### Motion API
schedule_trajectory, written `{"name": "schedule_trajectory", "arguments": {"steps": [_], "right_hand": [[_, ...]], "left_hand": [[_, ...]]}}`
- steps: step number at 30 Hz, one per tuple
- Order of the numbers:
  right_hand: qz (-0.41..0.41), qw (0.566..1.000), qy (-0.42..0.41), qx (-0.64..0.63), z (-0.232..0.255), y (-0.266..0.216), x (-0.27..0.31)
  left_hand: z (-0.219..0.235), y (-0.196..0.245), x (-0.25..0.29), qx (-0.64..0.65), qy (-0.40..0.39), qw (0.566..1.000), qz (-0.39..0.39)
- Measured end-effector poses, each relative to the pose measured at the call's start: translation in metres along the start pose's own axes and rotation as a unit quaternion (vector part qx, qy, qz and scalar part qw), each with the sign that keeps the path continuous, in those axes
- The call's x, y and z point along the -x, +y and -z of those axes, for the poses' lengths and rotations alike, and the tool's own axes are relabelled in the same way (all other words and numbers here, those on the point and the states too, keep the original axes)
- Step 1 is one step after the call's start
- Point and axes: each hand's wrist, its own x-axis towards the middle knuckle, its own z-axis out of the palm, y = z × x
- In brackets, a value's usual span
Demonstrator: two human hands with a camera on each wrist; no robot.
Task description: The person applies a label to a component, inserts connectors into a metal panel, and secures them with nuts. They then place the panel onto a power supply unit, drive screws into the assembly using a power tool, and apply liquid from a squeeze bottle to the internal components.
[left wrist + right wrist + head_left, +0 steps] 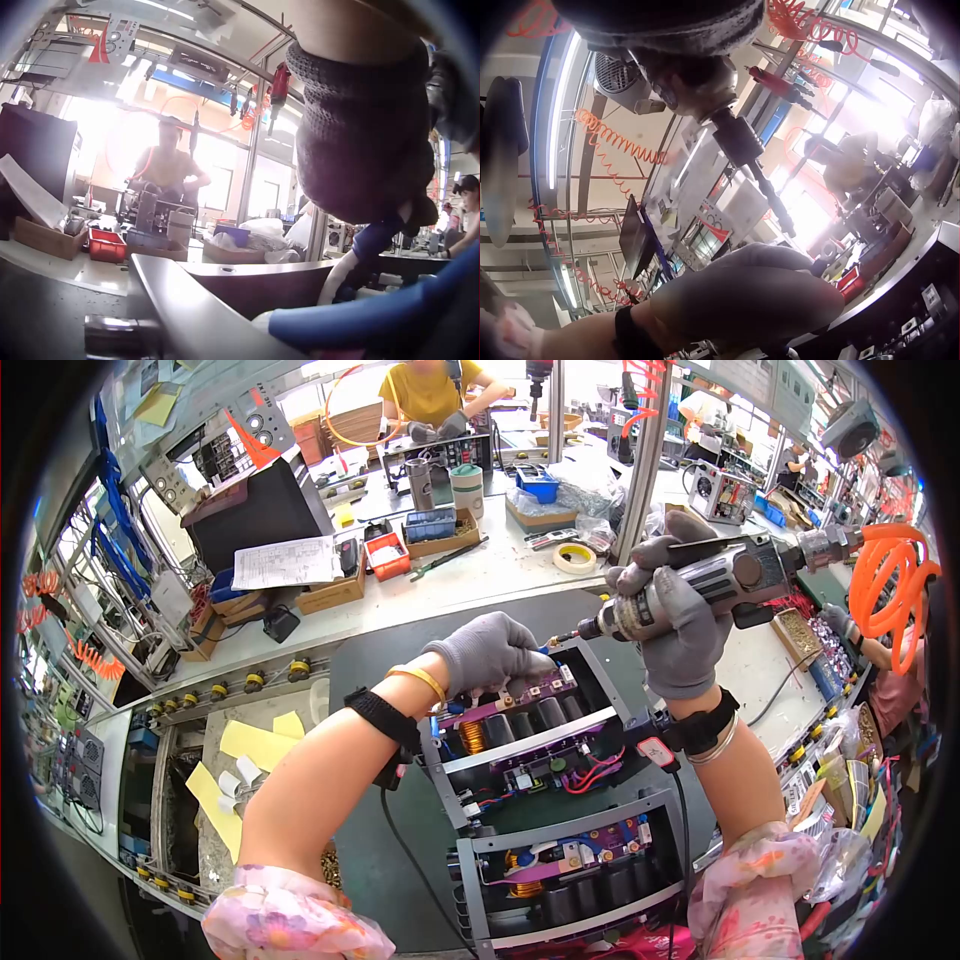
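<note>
My right hand (690,610), in a grey glove, grips a pneumatic screwdriver (735,580) held sideways over the bench. Its bit (566,637) points left and ends close to my left fingertips; the right wrist view shows the bit (772,199) from beside the hand. My left hand (490,652), also gloved, reaches over the far metal chassis (600,670) and pinches a blue-sleeved wire (375,241). Inside that chassis are a purple circuit board, black capacitors and a copper coil (470,737). The glove partly hides the pinched wire end.
A second open chassis (575,935) with similar parts lies nearer on the dark green mat (370,840). Yellow paper sheets (250,740) are at left. Across the bench stand a tape roll (574,558), a red box (386,553) and cups. An orange coiled hose (885,595) hangs at right.
</note>
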Motion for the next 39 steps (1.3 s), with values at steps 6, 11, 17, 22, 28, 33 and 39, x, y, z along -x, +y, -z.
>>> {"name": "schedule_trajectory", "arguments": {"steps": [6, 11, 17, 22, 28, 33, 39], "right_hand": [[0.005, 0.999, -0.014, -0.036, -0.005, 0.006, 0.006], [-0.063, 0.991, -0.037, 0.116, -0.002, 0.018, 0.012], [-0.158, 0.984, -0.046, 0.073, -0.002, 0.024, 0.007], [-0.169, 0.981, -0.059, 0.078, 0.001, 0.034, 0.005], [-0.161, 0.979, -0.045, 0.117, 0.002, 0.05, -0.004], [-0.185, 0.967, -0.037, 0.173, -0.001, 0.053, -0.012], [-0.192, 0.966, -0.009, 0.175, -0.01, 0.056, -0.008]], "left_hand": [[0.001, -0.001, 0.001, 0.013, -0.019, 1.0, 0.021], [-0.002, -0.006, -0.003, -0.121, -0.046, 0.988, -0.079], [-0.01, 0.001, -0.008, -0.271, -0.007, 0.96, -0.066], [-0.013, 0.002, -0.019, -0.27, -0.018, 0.961, -0.056], [-0.007, -0.003, -0.017, -0.207, -0.009, 0.977, -0.052], [-0.011, -0.004, -0.013, -0.25, 0.057, 0.966, -0.033], [-0.041, -0.007, -0.034, -0.436, 0.137, 0.889, -0.025]]}}
